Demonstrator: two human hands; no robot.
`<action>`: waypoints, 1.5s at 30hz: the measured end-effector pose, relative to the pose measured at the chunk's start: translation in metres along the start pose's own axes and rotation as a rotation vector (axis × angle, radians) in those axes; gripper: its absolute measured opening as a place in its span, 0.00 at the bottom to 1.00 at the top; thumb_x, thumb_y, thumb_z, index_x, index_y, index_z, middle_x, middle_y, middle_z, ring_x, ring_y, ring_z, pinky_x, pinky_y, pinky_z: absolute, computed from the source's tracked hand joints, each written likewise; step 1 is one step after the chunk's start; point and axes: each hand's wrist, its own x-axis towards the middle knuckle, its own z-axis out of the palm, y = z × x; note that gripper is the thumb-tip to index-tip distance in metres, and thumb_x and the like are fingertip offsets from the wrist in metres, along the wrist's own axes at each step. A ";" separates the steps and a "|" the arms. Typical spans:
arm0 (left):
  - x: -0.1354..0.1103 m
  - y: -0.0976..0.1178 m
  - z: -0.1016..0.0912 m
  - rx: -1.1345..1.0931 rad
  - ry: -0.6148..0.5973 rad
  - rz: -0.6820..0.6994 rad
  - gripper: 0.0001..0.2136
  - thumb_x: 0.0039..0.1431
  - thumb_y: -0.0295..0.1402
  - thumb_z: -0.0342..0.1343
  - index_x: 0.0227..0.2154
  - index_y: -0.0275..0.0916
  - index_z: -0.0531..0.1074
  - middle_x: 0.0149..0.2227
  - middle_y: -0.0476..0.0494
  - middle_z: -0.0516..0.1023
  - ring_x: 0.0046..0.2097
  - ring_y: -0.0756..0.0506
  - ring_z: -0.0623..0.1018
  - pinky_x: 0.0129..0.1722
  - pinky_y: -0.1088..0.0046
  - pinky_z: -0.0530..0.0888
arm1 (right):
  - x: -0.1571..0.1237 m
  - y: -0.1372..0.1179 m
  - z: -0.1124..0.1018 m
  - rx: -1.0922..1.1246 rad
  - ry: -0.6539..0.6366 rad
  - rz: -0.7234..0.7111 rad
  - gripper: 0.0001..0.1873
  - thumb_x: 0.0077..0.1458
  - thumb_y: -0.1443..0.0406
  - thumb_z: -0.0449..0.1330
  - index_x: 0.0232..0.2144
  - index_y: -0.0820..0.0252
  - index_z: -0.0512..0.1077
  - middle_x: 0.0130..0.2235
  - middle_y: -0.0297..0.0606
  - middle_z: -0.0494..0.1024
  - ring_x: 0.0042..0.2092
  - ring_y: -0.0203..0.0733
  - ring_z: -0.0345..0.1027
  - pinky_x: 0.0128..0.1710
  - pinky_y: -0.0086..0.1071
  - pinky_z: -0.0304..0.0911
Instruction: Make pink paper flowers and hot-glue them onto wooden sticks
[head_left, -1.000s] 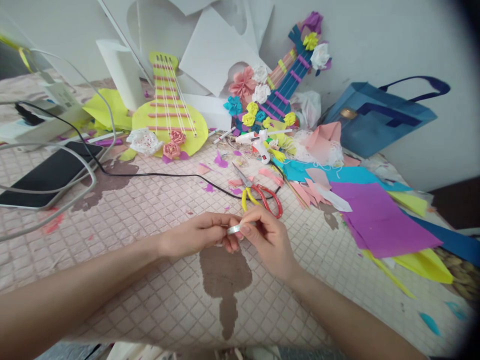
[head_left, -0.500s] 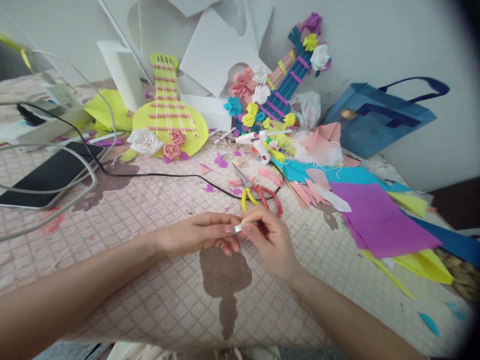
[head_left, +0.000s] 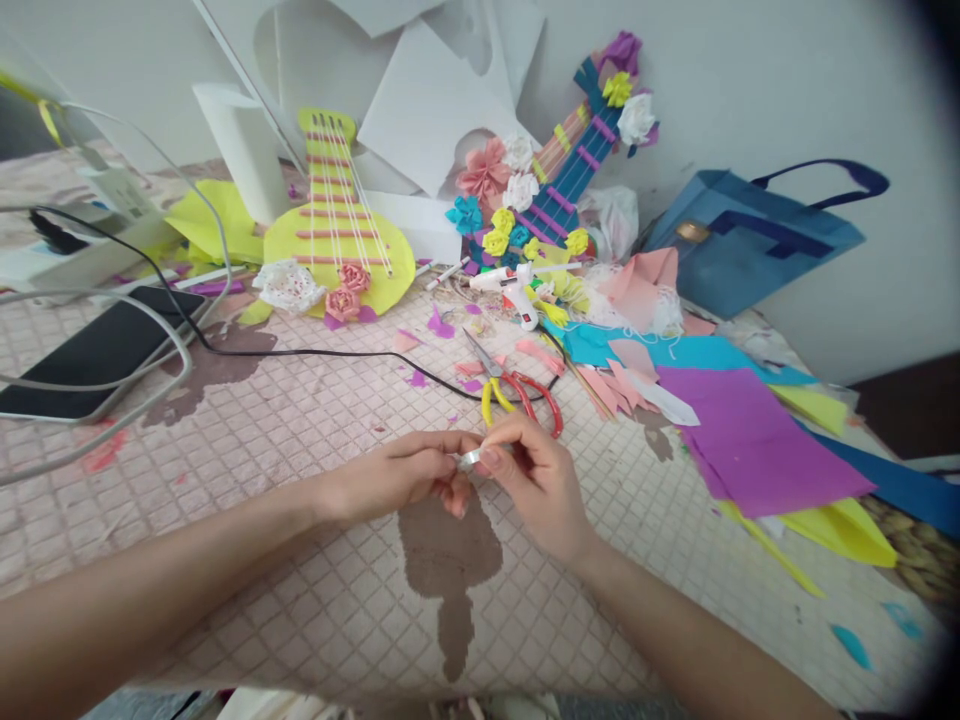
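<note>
My left hand (head_left: 401, 472) and my right hand (head_left: 536, 478) meet over the pink quilted mat (head_left: 300, 420), fingertips pinched together. Between them is a small white paper strip (head_left: 471, 458), held by both hands at once. Just beyond my fingers lie scissors (head_left: 508, 386) with one yellow and one red handle. A black cable (head_left: 300, 350) runs across the mat behind them.
A yellow paper guitar (head_left: 337, 225) and a blue flowered paper guitar (head_left: 555, 180) lean at the back. A white glue gun (head_left: 517, 290), coloured paper sheets (head_left: 750, 430), a blue bag (head_left: 750, 235) and a dark phone (head_left: 97, 350) surround the hands. A brown stain (head_left: 450, 560) marks the mat.
The hands stay together on the strip with only small finger shifts. The view has moved slightly.
</note>
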 end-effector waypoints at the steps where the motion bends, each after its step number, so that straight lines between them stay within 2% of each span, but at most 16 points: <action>1: 0.000 0.000 0.000 -0.024 -0.005 -0.011 0.08 0.59 0.30 0.51 0.40 0.33 0.69 0.30 0.47 0.71 0.32 0.50 0.71 0.39 0.71 0.65 | 0.000 0.000 0.000 0.003 -0.001 0.003 0.07 0.59 0.64 0.57 0.28 0.57 0.68 0.28 0.32 0.68 0.32 0.35 0.61 0.32 0.32 0.56; 8: 0.000 0.002 -0.001 0.014 0.002 -0.031 0.10 0.64 0.36 0.51 0.39 0.34 0.70 0.30 0.46 0.73 0.33 0.51 0.71 0.36 0.74 0.65 | 0.002 -0.003 -0.001 0.022 -0.002 0.004 0.07 0.58 0.64 0.58 0.28 0.57 0.68 0.28 0.31 0.68 0.32 0.35 0.61 0.31 0.31 0.56; 15: 0.000 0.003 0.000 -0.097 -0.015 -0.029 0.10 0.63 0.34 0.54 0.41 0.32 0.71 0.31 0.45 0.74 0.33 0.52 0.72 0.36 0.75 0.65 | 0.005 -0.001 -0.005 0.086 -0.030 0.038 0.09 0.59 0.61 0.57 0.27 0.57 0.67 0.27 0.31 0.69 0.30 0.35 0.62 0.29 0.32 0.57; 23: -0.001 0.004 -0.002 -0.061 -0.001 -0.028 0.13 0.61 0.34 0.56 0.46 0.32 0.70 0.32 0.45 0.75 0.34 0.52 0.73 0.38 0.74 0.66 | 0.006 0.002 -0.006 0.079 -0.028 0.015 0.10 0.59 0.59 0.57 0.27 0.57 0.67 0.27 0.32 0.68 0.30 0.36 0.60 0.30 0.32 0.56; 35: -0.001 0.006 -0.002 0.048 -0.011 -0.016 0.09 0.62 0.34 0.54 0.40 0.33 0.72 0.34 0.44 0.73 0.34 0.51 0.74 0.40 0.72 0.69 | 0.006 0.002 -0.006 0.044 -0.083 0.016 0.11 0.60 0.59 0.56 0.28 0.57 0.67 0.26 0.31 0.68 0.29 0.35 0.61 0.30 0.33 0.57; 43: 0.001 0.003 0.001 0.025 0.052 -0.016 0.07 0.59 0.34 0.57 0.34 0.33 0.73 0.33 0.47 0.73 0.33 0.52 0.74 0.39 0.73 0.70 | 0.005 0.002 -0.005 0.033 -0.099 0.017 0.10 0.59 0.60 0.57 0.27 0.57 0.67 0.27 0.32 0.70 0.31 0.36 0.62 0.32 0.33 0.58; 45: 0.001 0.002 0.000 -0.005 0.045 -0.031 0.08 0.60 0.34 0.57 0.36 0.33 0.72 0.32 0.46 0.74 0.33 0.52 0.75 0.39 0.73 0.70 | 0.006 0.004 -0.005 0.065 -0.100 0.043 0.11 0.59 0.59 0.57 0.27 0.57 0.67 0.27 0.31 0.69 0.31 0.35 0.62 0.32 0.33 0.58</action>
